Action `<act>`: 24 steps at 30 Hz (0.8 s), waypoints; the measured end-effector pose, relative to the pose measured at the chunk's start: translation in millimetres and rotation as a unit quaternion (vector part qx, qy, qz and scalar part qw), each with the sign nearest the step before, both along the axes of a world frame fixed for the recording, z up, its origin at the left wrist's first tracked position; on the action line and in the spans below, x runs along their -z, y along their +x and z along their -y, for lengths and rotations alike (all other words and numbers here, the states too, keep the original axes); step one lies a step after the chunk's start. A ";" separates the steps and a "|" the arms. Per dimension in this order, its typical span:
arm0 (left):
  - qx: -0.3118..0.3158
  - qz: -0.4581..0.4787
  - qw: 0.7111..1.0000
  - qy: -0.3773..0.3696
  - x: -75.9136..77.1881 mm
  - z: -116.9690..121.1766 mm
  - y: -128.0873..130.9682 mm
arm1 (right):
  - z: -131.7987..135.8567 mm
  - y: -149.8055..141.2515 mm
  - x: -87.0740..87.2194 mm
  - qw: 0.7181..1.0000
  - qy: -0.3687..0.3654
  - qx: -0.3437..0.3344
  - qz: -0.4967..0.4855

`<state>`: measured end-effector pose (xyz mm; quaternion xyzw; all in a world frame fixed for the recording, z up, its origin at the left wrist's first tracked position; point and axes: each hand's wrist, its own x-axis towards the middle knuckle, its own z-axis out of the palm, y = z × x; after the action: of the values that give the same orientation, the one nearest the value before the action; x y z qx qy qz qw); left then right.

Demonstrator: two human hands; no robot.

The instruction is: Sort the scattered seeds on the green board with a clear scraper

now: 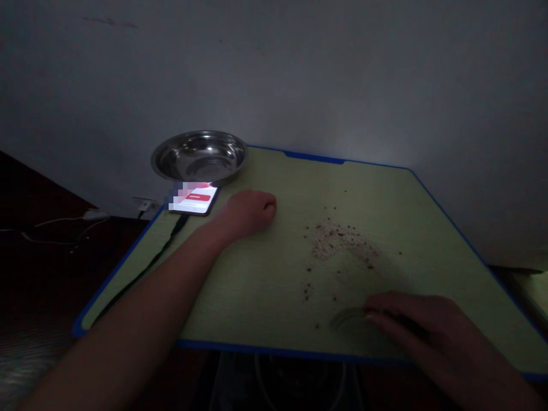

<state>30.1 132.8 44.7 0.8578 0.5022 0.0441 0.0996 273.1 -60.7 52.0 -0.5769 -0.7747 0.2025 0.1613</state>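
My left hand rests in a closed fist on the light green tabletop, with nothing showing in it. My right hand is low at the right near the front edge. Its thumb and fingers pinch a thin, see-through curved piece, blurred, so its kind is unclear. Between and beyond my hands lies a loose heap of small pale grains mixed with dark bits. Several dark bits are scattered to its left and in front, apart from the heap.
A shiny steel basin stands at the table's back left. A lit phone lies before it, with a black cable running along the left side. The wall rises behind. Under the front edge is a dim round object.
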 end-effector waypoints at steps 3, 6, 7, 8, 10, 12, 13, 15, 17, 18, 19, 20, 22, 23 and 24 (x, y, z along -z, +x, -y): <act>0.006 0.004 1.000 0.007 0.8 -0.2 -0.7 | 1.1 0.6 2.4 1.000 -0.006 0.005 0.006; 0.011 0.007 1.000 0.008 0.9 -0.3 -1.0 | 0.2 -2.4 8.0 0.999 -0.032 0.001 0.017; 0.012 0.008 1.000 0.007 0.7 -0.3 -1.0 | -0.5 -3.3 9.4 0.999 -0.038 0.003 0.019; 0.011 0.008 1.000 0.007 0.6 -0.3 -0.9 | -1.2 -3.9 10.2 0.999 -0.042 0.005 0.019; 0.008 0.005 1.000 0.010 0.8 -0.3 -0.7 | -2.7 -4.2 10.6 0.999 -0.042 0.015 0.018; 0.005 0.002 1.000 0.013 1.4 -0.5 -0.7 | -4.3 -4.0 10.2 0.999 -0.039 0.025 0.018; 0.004 0.001 1.000 0.014 1.7 -0.6 -0.6 | -5.0 -4.0 10.1 0.999 -0.037 0.029 0.017; 0.004 0.001 1.000 0.016 2.2 -0.7 -0.4 | -6.2 -4.2 10.3 0.999 -0.038 0.033 0.013; 0.003 0.002 1.000 0.014 2.2 -0.5 -0.1 | -6.6 -4.6 11.1 0.999 -0.044 0.029 0.006; 0.003 0.004 1.000 0.013 2.1 -0.2 0.1 | -6.3 -4.9 11.4 0.999 -0.048 0.022 0.001; 0.003 0.005 1.000 0.011 2.0 0.0 0.2 | -5.7 -5.0 11.6 0.998 -0.054 0.013 -0.001; 0.003 0.006 1.000 0.010 2.1 0.1 0.3 | -4.7 -5.1 11.7 0.998 -0.059 0.003 -0.002; 0.003 0.008 1.000 0.012 2.5 0.0 0.3 | -2.4 -5.2 11.6 0.998 -0.063 -0.012 0.000; 0.003 0.009 1.000 0.014 2.8 -0.2 0.1 | -1.2 -5.2 11.4 0.998 -0.061 -0.012 0.003; 0.003 0.010 1.000 0.016 3.0 -0.5 0.0 | -0.1 -5.3 11.4 0.998 -0.056 -0.010 0.005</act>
<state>30.1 133.3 41.7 0.8603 0.4979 0.0608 0.0911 267.7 -60.6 40.6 -0.5779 -0.7689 0.2445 0.1228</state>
